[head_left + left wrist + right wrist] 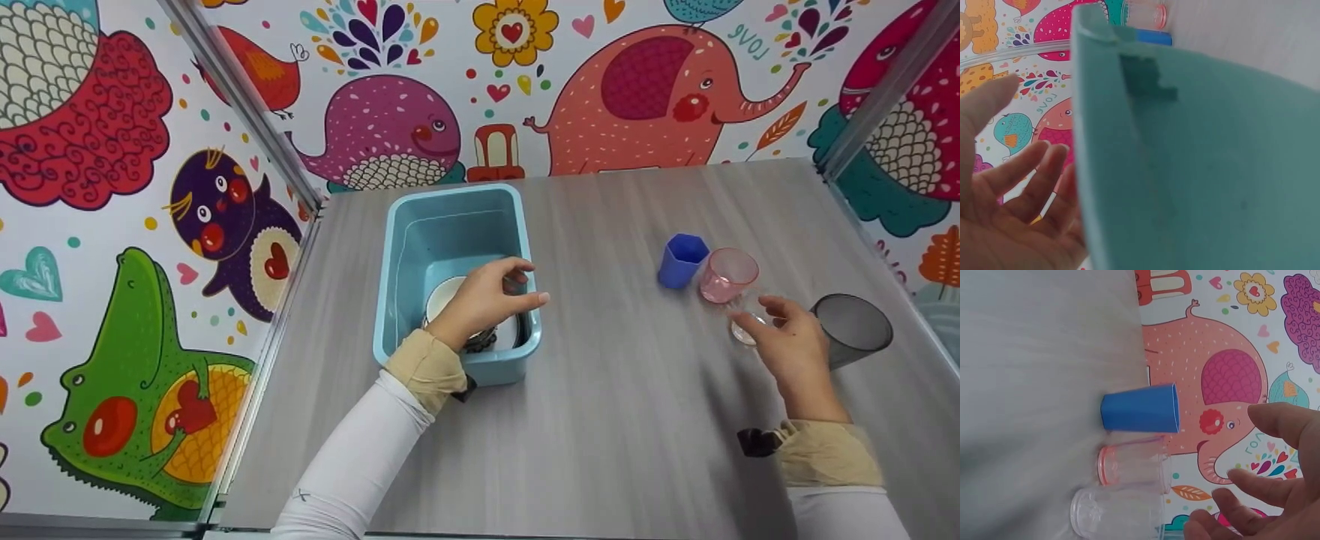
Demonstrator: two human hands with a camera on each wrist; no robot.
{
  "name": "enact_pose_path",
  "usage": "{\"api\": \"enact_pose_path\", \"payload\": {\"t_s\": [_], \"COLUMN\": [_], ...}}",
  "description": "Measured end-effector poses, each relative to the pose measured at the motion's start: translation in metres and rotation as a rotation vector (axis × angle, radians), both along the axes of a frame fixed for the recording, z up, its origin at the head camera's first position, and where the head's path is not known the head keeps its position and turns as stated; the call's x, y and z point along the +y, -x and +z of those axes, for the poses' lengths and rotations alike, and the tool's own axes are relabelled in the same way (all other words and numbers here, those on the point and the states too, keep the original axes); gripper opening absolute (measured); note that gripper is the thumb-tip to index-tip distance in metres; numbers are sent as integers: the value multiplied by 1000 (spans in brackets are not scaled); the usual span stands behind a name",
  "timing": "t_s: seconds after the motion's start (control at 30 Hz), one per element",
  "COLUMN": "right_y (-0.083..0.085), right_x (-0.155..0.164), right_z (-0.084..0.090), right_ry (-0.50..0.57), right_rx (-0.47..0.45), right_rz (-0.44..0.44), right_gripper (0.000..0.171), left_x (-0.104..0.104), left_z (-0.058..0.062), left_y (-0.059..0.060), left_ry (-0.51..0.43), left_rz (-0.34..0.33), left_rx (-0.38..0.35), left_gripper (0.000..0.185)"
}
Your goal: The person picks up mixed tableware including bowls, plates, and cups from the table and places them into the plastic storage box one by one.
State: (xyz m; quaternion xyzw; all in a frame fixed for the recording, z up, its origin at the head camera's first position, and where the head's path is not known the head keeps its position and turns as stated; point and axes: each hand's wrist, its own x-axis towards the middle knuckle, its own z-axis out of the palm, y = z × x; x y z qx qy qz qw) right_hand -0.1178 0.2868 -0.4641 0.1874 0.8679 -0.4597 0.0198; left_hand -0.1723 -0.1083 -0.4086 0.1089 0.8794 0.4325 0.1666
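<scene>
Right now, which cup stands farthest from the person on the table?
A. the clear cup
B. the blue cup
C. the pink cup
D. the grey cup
B: in the head view the blue cup stands beyond the pink cup, while the clear cup by the right hand and the grey cup stand nearer.
</scene>
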Motion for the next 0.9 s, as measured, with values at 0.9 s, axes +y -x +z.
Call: {"api": "enact_pose_path", "payload": {"t_s": [0.9], "right_y": [7], "right_x": [34], "right_z": [23], "right_ry": [-105], "right_rx": [-11], "right_rz": [-49], "right_gripper": [80], "left_x": [-6], "left_z": [-2], "left_y": [2], "left_ry": [1], "left_rz": [-1], "left_rx": [24], "left_gripper": [60]}}
